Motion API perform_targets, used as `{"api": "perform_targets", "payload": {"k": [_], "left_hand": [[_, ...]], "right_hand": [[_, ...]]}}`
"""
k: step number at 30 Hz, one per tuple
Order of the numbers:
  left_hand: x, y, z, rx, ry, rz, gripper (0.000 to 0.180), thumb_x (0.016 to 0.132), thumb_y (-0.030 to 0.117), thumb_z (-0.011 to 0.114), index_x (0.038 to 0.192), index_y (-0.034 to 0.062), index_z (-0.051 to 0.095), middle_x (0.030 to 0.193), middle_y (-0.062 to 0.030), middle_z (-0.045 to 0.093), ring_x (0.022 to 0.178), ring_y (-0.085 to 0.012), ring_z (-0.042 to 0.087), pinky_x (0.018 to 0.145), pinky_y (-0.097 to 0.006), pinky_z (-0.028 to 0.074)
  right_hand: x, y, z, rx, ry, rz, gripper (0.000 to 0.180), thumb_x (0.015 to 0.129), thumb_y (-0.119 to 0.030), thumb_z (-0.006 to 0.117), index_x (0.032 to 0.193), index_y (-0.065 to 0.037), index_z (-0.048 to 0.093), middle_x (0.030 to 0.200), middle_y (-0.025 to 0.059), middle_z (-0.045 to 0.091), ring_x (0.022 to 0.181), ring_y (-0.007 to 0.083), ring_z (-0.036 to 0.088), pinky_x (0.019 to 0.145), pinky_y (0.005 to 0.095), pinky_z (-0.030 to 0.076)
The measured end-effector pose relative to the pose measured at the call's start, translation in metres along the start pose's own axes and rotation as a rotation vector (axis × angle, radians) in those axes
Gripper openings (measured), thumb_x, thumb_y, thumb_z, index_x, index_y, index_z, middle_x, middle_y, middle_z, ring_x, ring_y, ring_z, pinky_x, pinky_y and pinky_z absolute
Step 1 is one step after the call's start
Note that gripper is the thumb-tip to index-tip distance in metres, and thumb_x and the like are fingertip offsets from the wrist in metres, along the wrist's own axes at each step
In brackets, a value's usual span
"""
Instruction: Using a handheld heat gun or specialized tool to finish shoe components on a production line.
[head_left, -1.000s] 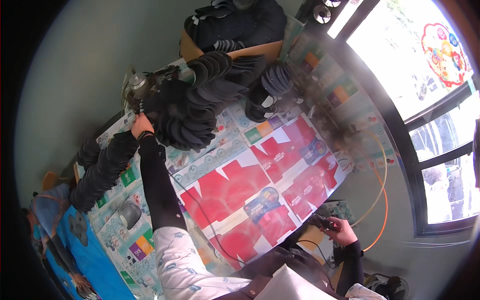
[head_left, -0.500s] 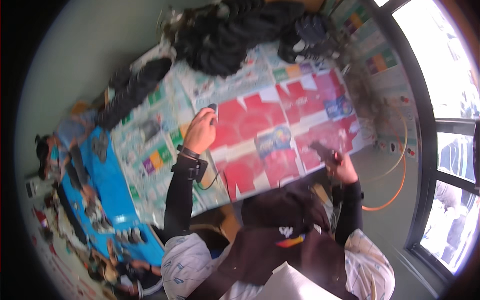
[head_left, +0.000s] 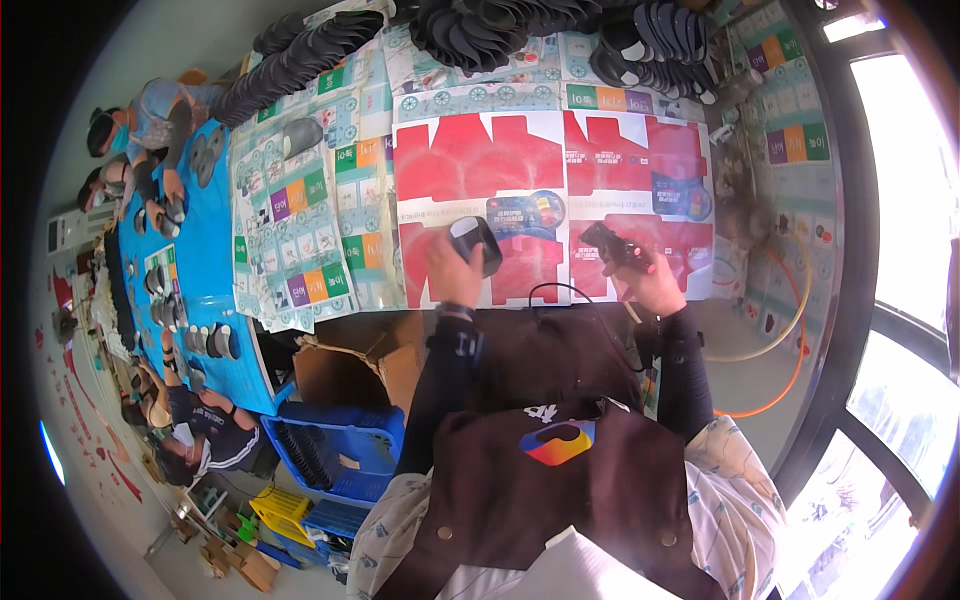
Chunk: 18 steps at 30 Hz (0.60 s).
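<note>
My left hand (head_left: 456,272) grips a dark, curved insole-like piece (head_left: 488,246) with a pale patch, just above the red and white printed sheet (head_left: 480,160). A black gun-shaped tool (head_left: 612,243) is held in my right hand (head_left: 655,282), its front end pointing left toward the piece. Several fingers of the right hand wrap round its handle. Both hands hover over the near half of the sheet, a short way apart. A grey insole-like piece (head_left: 302,137) lies to the left on the paper-covered table.
Overlapping stacks of black insoles (head_left: 465,35) line the far edge; another long row (head_left: 310,65) lies far left. Beyond stands a blue table (head_left: 215,270) with people working. Orange hose (head_left: 806,300) hangs at right. A cardboard box (head_left: 345,375) and blue crate (head_left: 335,450) stand low left.
My left hand has come nearer and to the right, and its piece now shows more plainly. The right hand with the tool has shifted slightly up and left. The whole view has turned.
</note>
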<state>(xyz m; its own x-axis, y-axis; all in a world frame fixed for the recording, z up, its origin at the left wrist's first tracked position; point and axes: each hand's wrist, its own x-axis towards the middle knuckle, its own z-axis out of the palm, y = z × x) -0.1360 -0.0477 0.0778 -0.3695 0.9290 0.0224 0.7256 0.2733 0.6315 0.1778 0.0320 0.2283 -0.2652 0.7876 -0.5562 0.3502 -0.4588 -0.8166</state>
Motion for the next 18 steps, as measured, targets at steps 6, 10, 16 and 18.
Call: {"api": "perform_targets", "payload": {"k": [6, 10, 16, 18], "left_hand": [[0.018, -0.065, 0.012, 0.197, -0.245, -0.493, 0.041, 0.084, 0.026, 0.075, 0.114, 0.0013, 0.064, 0.112, -0.0233, 0.068, 0.105, -0.0424, 0.065, 0.088, -0.049, 0.053], [0.018, -0.027, 0.014, 0.245, -0.216, -0.196, 0.030, 0.086, 0.021, 0.070, 0.108, 0.0005, 0.067, 0.107, -0.0257, 0.069, 0.099, -0.0451, 0.067, 0.086, -0.054, 0.053], [0.016, -0.057, 0.046, 0.096, -0.275, -0.176, 0.033, 0.087, 0.025, 0.071, 0.109, 0.0006, 0.068, 0.100, -0.0219, 0.073, 0.096, -0.0402, 0.070, 0.084, -0.051, 0.055], [0.015, -0.052, 0.044, -0.008, -0.334, -0.220, 0.034, 0.088, 0.025, 0.071, 0.112, 0.0004, 0.068, 0.100, -0.0208, 0.073, 0.095, -0.0371, 0.071, 0.083, -0.048, 0.055]], "right_hand": [[0.018, 0.015, 0.021, -0.143, -0.105, -0.087, 0.039, 0.084, -0.015, 0.074, 0.119, 0.000, 0.066, 0.082, 0.0104, 0.070, 0.073, 0.0148, 0.065, 0.071, 0.0343, 0.051], [0.018, 0.000, 0.036, -0.067, -0.113, -0.038, 0.049, 0.084, -0.017, 0.075, 0.129, -0.004, 0.063, 0.077, 0.0074, 0.064, 0.062, 0.0113, 0.060, 0.060, 0.0338, 0.050], [0.042, -0.003, 0.089, -0.333, -0.125, -0.141, 0.032, 0.083, -0.021, 0.065, 0.109, -0.002, 0.065, 0.093, 0.0278, 0.067, 0.093, 0.0485, 0.063, 0.076, 0.0531, 0.050], [0.048, -0.004, 0.096, -0.401, -0.066, -0.190, 0.032, 0.082, -0.020, 0.064, 0.109, -0.001, 0.065, 0.092, 0.0280, 0.067, 0.092, 0.0473, 0.065, 0.078, 0.0524, 0.051]]}}
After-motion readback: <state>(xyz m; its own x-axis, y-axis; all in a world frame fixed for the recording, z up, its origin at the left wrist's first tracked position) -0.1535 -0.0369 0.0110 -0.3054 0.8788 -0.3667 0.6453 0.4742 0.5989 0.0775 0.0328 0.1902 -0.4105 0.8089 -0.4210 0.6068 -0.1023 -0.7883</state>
